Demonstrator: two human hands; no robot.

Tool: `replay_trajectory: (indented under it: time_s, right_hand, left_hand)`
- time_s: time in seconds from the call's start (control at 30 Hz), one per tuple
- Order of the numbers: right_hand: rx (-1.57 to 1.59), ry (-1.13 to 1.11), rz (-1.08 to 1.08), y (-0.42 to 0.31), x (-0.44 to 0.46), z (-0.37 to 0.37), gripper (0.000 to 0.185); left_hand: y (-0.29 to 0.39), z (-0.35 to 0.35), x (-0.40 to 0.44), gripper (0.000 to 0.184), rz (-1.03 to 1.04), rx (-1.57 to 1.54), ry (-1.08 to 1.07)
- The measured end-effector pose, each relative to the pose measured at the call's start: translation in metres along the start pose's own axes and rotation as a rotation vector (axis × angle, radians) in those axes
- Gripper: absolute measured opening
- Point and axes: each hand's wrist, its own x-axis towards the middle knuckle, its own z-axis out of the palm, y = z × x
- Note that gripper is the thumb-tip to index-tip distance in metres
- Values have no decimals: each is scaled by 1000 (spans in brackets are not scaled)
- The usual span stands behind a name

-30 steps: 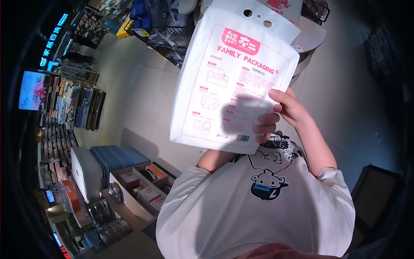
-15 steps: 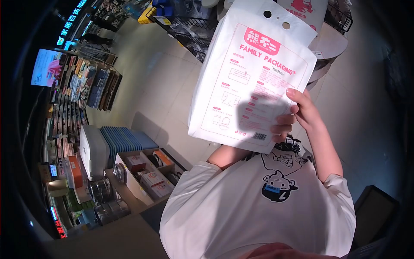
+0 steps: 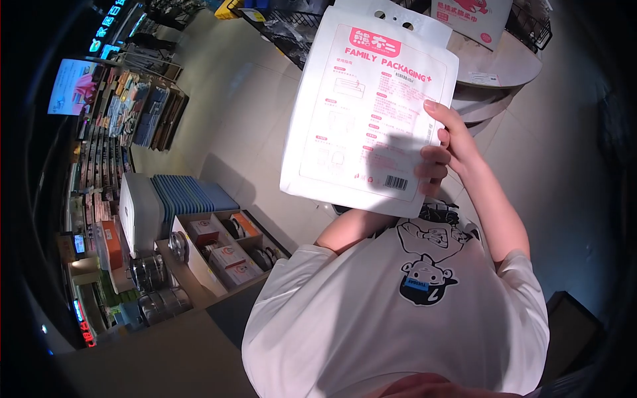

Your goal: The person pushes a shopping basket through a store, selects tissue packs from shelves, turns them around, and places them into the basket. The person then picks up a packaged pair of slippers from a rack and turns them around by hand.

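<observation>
A large white pack of tissues (image 3: 318, 159) with pink print reading "FAMILY PACKAGING+" is held up in front of my chest, tilted, its printed side facing me. Holes are punched in the flap along its top edge. My right hand (image 3: 441, 149) is closed on the pack's right edge, near the lower half, with the thumb lying on the printed face. My left forearm reaches behind the pack's bottom edge, so the left hand and its fingers are hidden. A shadow falls across the lower middle of the print, next to the barcode.
Beyond the pack, a white box (image 3: 468, 20) with a pink picture stands on a round-edged display stand (image 3: 507, 73). To the left are a divided tray (image 3: 215, 285) of small boxes, stacked blue-green items (image 3: 192, 199) and shelves of goods (image 3: 126, 109). Tiled floor (image 3: 232, 119) lies between.
The pack and my right hand have moved slightly left and up in view. More of the box and display stand behind now shows. My right hand's grip looks the same.
</observation>
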Motion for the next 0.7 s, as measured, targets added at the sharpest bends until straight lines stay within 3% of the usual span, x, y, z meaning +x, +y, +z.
replay_trajectory:
  time_s: [0.17, 0.23, 0.57, 0.63, 0.7]
  right_hand:
    - [-5, 14, 44, -1, 17, 6, 74]
    - [-28, -110, 127, 7, 19, -19, 89]
    - [-35, -143, -33, -4, 17, -8, 84]
    - [-33, -111, -22, -4, 14, -9, 84]
    - [-22, -128, -16, -2, 17, -12, 83]
  left_hand:
    - [5, 10, -2, 74, 2, -89, -65]
    - [0, -11, -3, 74, 11, -143, -54]
    - [-2, -12, 4, 73, 1, -156, -156]
    - [-10, 3, 3, 54, 83, -110, 43]
    - [-8, -1, 2, 55, 70, -110, 24]
